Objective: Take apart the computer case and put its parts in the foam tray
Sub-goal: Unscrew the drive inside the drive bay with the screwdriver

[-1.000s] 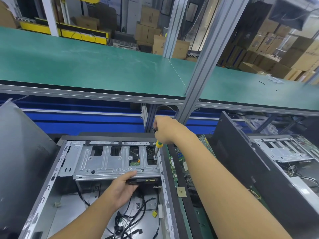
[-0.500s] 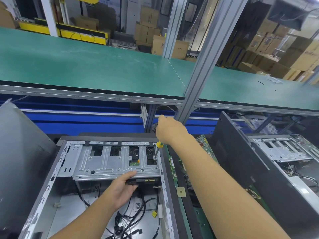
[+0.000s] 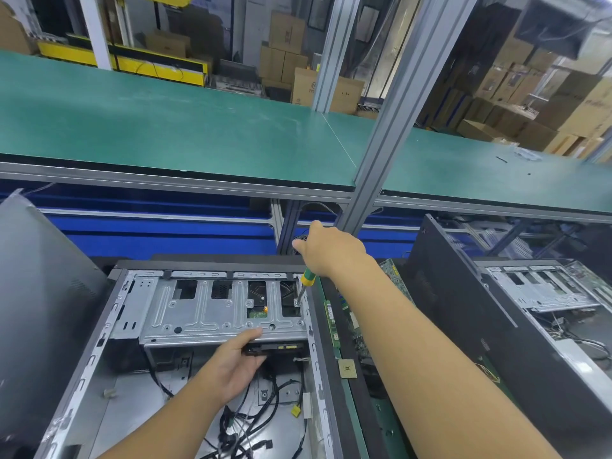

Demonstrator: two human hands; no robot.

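An open computer case [image 3: 99, 346] lies on its side in front of me, with a silver drive cage [image 3: 205, 313] across its far end. My right hand [image 3: 331, 250] grips a green-and-yellow screwdriver [image 3: 306, 283], its tip on a screw at the cage's right end. My left hand [image 3: 236, 362] holds the black hard drive [image 3: 281, 348] that sticks out from under the cage's near edge. Loose black cables [image 3: 251, 425] lie on the case floor.
Circuit boards [image 3: 357, 326] and a small square chip [image 3: 346, 368] lie in the gap right of the case. A second open case [image 3: 543, 293] stands at the right behind a dark panel [image 3: 463, 326]. A grey panel [image 3: 39, 293] leans at the left. A green shelf [image 3: 165, 127] spans above.
My right hand has shifted slightly up and to the right while keeping the screwdriver on the cage screw. My left hand has stayed on the hard drive.
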